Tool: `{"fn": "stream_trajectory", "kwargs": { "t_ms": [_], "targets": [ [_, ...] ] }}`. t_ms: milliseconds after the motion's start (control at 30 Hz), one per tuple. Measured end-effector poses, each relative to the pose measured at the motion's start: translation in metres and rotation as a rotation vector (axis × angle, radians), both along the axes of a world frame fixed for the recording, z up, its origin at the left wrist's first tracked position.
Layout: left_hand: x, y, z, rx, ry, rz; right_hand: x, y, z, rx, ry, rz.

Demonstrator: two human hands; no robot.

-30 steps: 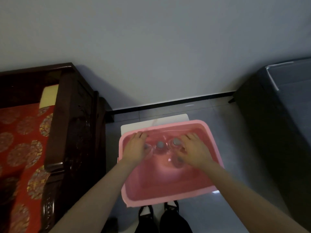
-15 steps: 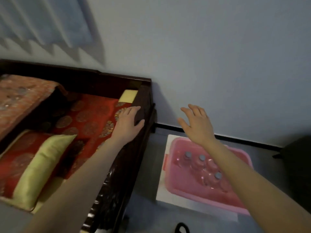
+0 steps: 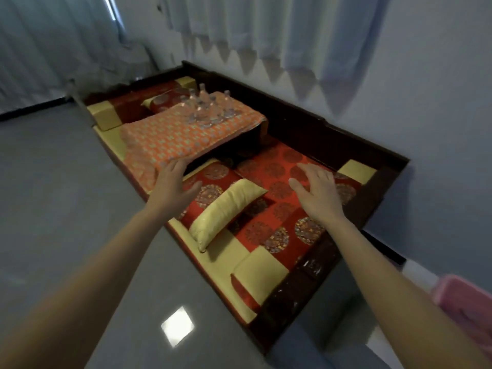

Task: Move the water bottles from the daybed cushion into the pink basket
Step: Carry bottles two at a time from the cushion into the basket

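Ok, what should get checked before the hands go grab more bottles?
1. Left hand empty: ok, open.
2. Right hand empty: ok, open.
3. Water bottles left to fetch: ok, a cluster stands on the orange cloth.
4. Bottles within easy reach: not ok, they sit beyond both hands.
5. Room in the pink basket: cannot tell, only its corner shows.

Both arms extended forward from bottom corners of frame. Left hand [image 3: 170, 182] mid-frame left of centre, empty, fingers loosely spread. Right hand [image 3: 316, 189] right of centre, palm down, fingers splayed, empty.
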State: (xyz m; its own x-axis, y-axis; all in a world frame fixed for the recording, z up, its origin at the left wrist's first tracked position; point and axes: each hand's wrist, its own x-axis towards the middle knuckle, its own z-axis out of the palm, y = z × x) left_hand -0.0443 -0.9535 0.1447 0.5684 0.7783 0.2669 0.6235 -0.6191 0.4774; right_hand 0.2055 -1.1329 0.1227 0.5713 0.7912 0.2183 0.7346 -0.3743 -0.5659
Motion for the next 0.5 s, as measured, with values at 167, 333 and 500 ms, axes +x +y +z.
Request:
{"fn": "stream_trajectory", "kwargs": {
  "t_ms": [167, 333, 500],
  "targets": [
    [-0.08, 0.063, -0.003, -0.045, -0.024, 0.145, -0.059, 0.1, -0.002, -0.037, -0.053, 0.133],
    [-0.119, 0.125, -0.008, -0.055, -0.011, 0.235, -0.075, 0.184, -0.004, -0.04, -0.106, 0.173],
    [-0.146, 0.208, -0.005, -0.047, -0.012, 0.354, -0.08, 0.281, -0.008, -0.032, -0.062, 0.206]
  ]
}}
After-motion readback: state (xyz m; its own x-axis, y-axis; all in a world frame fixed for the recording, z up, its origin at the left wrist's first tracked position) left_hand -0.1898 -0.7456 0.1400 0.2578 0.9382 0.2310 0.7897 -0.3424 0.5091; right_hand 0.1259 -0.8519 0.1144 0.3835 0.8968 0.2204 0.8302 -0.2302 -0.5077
